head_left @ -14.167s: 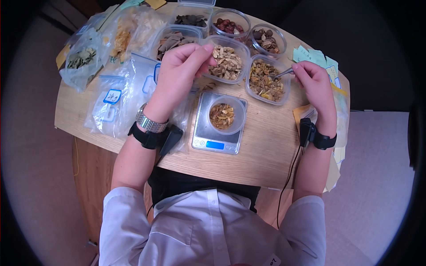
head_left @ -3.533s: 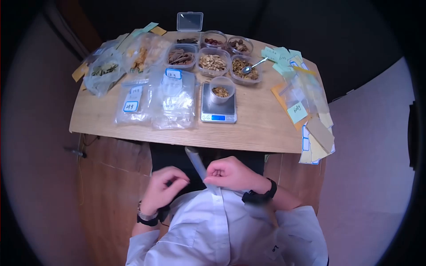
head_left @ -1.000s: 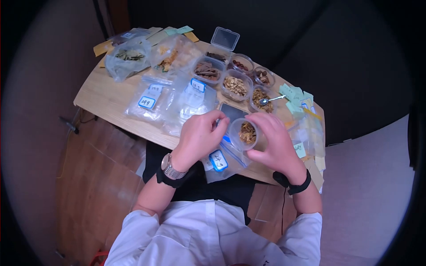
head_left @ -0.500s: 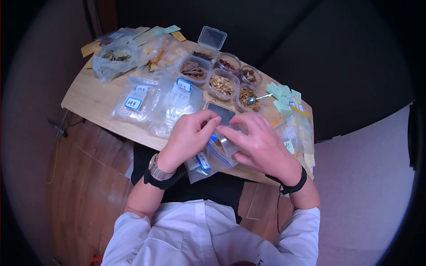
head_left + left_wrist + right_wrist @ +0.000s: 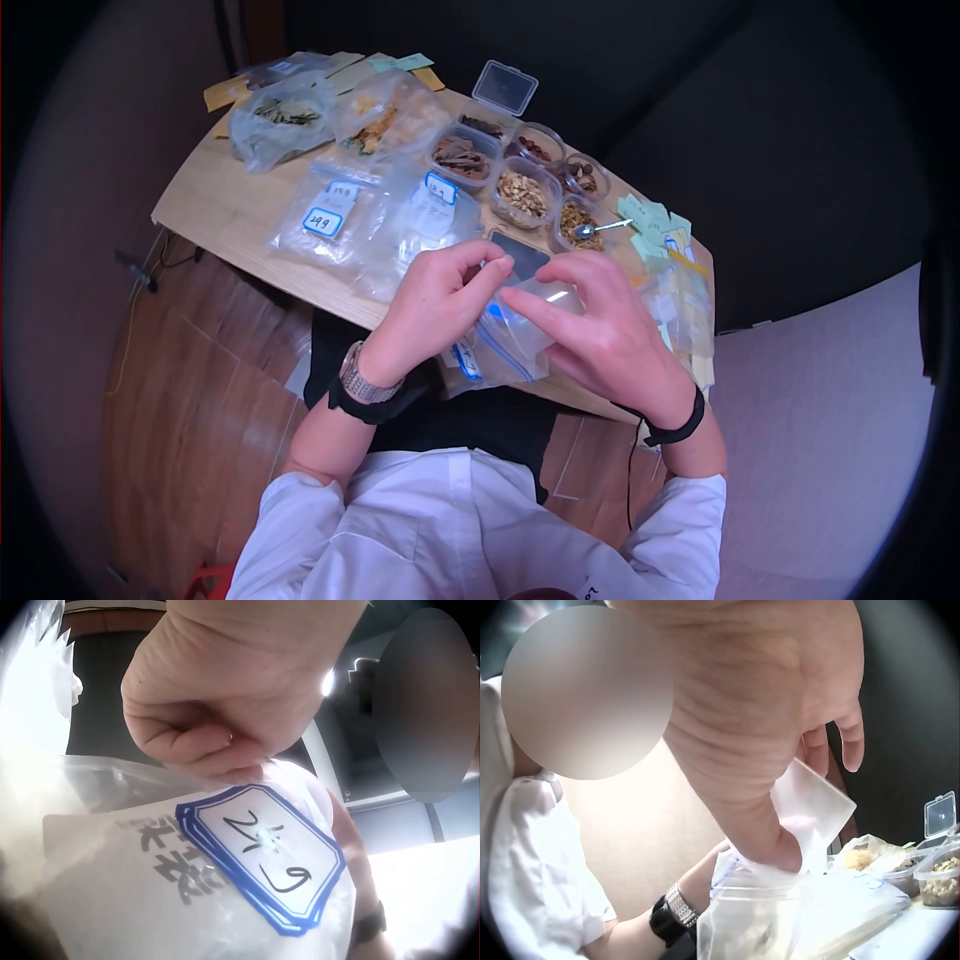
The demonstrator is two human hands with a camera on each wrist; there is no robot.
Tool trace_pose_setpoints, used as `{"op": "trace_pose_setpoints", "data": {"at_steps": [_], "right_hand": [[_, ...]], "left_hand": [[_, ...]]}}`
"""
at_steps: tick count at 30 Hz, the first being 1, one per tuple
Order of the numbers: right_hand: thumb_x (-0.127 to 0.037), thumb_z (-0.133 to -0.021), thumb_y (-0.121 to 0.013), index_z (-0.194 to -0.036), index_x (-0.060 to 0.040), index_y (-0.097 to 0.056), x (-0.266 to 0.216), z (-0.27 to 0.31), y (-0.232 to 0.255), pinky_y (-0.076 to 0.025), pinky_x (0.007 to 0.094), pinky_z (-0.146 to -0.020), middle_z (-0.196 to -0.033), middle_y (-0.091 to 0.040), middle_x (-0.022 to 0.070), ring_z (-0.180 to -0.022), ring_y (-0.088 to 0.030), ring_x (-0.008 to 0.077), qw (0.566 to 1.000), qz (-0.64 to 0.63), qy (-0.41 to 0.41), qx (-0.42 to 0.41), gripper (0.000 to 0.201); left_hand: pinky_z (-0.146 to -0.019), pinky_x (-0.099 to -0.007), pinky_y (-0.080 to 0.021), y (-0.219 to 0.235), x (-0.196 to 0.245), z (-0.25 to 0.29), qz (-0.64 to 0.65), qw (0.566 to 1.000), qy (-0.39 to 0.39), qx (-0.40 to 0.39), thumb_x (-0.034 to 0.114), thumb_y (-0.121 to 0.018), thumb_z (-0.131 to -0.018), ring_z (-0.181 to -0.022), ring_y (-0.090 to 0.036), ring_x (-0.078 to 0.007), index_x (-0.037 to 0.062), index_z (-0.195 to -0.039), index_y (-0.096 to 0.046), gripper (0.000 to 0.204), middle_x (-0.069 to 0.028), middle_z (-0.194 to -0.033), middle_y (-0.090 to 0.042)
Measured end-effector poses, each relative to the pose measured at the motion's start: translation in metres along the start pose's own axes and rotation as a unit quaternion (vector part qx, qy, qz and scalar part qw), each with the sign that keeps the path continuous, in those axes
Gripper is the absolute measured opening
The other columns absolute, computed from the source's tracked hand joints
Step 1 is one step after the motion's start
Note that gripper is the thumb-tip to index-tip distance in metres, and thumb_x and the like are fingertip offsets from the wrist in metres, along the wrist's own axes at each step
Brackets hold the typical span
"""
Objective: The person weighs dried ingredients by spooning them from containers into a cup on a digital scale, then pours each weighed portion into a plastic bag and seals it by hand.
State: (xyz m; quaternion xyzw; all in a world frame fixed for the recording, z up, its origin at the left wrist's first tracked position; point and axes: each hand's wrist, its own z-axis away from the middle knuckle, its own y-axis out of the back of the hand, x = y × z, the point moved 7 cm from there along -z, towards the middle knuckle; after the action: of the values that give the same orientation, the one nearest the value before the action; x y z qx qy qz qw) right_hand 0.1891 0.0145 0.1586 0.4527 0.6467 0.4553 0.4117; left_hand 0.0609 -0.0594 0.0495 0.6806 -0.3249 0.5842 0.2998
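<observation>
In the head view my left hand [image 5: 437,296] pinches the top of a clear zip bag [image 5: 503,362] over the table's front edge. The bag's blue-framed label [image 5: 262,856] reads 24 g in the left wrist view. My right hand [image 5: 607,322] grips a clear plastic cup [image 5: 538,322], tilted with its mouth down at the bag's opening. From the right wrist view, the cup [image 5: 819,804] slants into the bag [image 5: 739,919], my thumb against its side. The cup's contents are hidden. Just beyond both hands lies the digital scale [image 5: 520,255], partly covered.
Behind the scale stand several clear containers of dried pieces, one of chopped yellow-brown bits [image 5: 578,214] with a metal spoon [image 5: 608,226] across it. Filled labelled bags [image 5: 325,215] lie to the left. Green notes [image 5: 650,218] and paper packets lie along the right side.
Earlier the right hand spooned pieces and the cup sat on the scale. The hands then fetched the bag; the cup was lifted and has gone from nearly upright to tipped into the bag.
</observation>
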Motion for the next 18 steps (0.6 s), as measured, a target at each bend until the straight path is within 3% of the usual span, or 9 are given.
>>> {"op": "trace_pose_setpoints", "data": {"at_steps": [2, 3, 5, 9, 11, 13, 15, 18], "right_hand": [[0.004, -0.057, -0.077, -0.129, -0.0145, -0.070, -0.002, 0.000, 0.000, -0.048, 0.0475, -0.102, -0.119, -0.059, 0.0128, -0.115, -0.057, 0.0352, 0.999, 0.024, 0.019, 0.026, 0.075], [0.004, -0.057, -0.077, -0.129, -0.0145, -0.070, -0.002, 0.000, 0.001, -0.048, 0.0475, -0.102, -0.119, -0.059, 0.0128, -0.115, -0.057, 0.0352, 0.999, 0.023, 0.020, 0.025, 0.075], [0.001, -0.070, -0.077, -0.129, -0.0164, -0.069, -0.001, -0.001, 0.002, -0.048, 0.0453, -0.100, -0.121, -0.060, 0.0115, -0.118, -0.057, 0.0336, 0.999, 0.021, 0.022, 0.019, 0.062], [-0.004, -0.069, -0.081, -0.129, -0.0149, -0.069, 0.008, 0.003, 0.008, -0.049, 0.0445, -0.100, -0.124, -0.060, 0.0109, -0.118, -0.058, 0.0326, 1.000, -0.014, -0.010, 0.025, 0.063], [-0.006, -0.068, -0.084, -0.129, -0.0108, -0.067, 0.021, 0.012, 0.010, -0.049, 0.0439, -0.101, -0.128, -0.061, 0.0119, -0.119, -0.060, 0.0334, 0.987, -0.113, -0.067, 0.096, 0.064], [-0.007, -0.068, -0.085, -0.130, -0.0092, -0.065, 0.028, 0.015, 0.009, -0.049, 0.0435, -0.103, -0.129, -0.062, 0.0128, -0.121, -0.061, 0.0339, 0.982, -0.133, -0.080, 0.105, 0.066], [-0.009, -0.068, -0.087, -0.131, -0.0077, -0.063, 0.034, 0.022, 0.003, -0.049, 0.0430, -0.104, -0.131, -0.063, 0.0136, -0.122, -0.061, 0.0344, 0.976, -0.155, -0.096, 0.116, 0.068], [-0.011, -0.068, -0.088, -0.134, -0.0066, -0.059, 0.048, 0.033, -0.017, -0.048, 0.0419, -0.107, -0.132, -0.063, 0.0150, -0.125, -0.061, 0.0351, 0.963, -0.191, -0.137, 0.132, 0.072]], "left_hand": [[-0.058, -0.0222, -0.039, 0.001, 0.000, 0.000, 0.003, 1.000, 0.005, 0.002, 0.020, -0.065, -0.102, -0.067, -0.048, -0.0017, -0.0008, -0.103, -0.071, 0.021, 0.0054, -0.075, -0.059], [-0.057, -0.0223, -0.038, 0.001, -0.001, 0.001, 0.006, 1.000, 0.011, 0.002, 0.020, -0.065, -0.102, -0.066, -0.047, -0.0016, -0.0007, -0.103, -0.071, 0.021, 0.0056, -0.074, -0.058], [-0.056, -0.0223, -0.038, 0.002, 0.000, 0.001, 0.008, 1.000, 0.006, 0.005, 0.020, -0.065, -0.102, -0.066, -0.047, -0.0013, -0.0005, -0.102, -0.071, 0.021, 0.0058, -0.073, -0.058], [-0.055, -0.0224, -0.036, 0.006, 0.002, 0.004, 0.012, 1.000, 0.015, 0.010, 0.020, -0.064, -0.103, -0.063, -0.046, -0.0010, -0.0001, -0.101, -0.071, 0.021, 0.0061, -0.069, -0.056], [-0.054, -0.0224, -0.036, 0.010, 0.006, 0.011, 0.009, 1.000, 0.009, 0.014, 0.020, -0.064, -0.103, -0.062, -0.046, -0.0011, -0.0002, -0.101, -0.070, 0.021, 0.0059, -0.068, -0.056], [-0.054, -0.0223, -0.037, 0.014, 0.010, 0.020, 0.004, 1.000, 0.003, 0.013, 0.019, -0.063, -0.104, -0.061, -0.047, -0.0012, -0.0002, -0.100, -0.070, 0.021, 0.0057, -0.067, -0.056], [-0.053, -0.0248, -0.039, 0.021, 0.014, 0.033, 0.021, 0.998, -0.012, 0.051, 0.018, -0.066, -0.101, -0.059, -0.049, -0.0035, -0.0016, -0.101, -0.070, 0.020, 0.0004, -0.064, -0.059], [-0.053, -0.0228, -0.038, 0.030, 0.023, 0.053, 0.019, 0.998, 0.001, 0.055, 0.014, -0.066, -0.101, -0.059, -0.048, -0.0017, -0.0018, -0.100, -0.069, 0.016, 0.0016, -0.064, -0.057]]}}
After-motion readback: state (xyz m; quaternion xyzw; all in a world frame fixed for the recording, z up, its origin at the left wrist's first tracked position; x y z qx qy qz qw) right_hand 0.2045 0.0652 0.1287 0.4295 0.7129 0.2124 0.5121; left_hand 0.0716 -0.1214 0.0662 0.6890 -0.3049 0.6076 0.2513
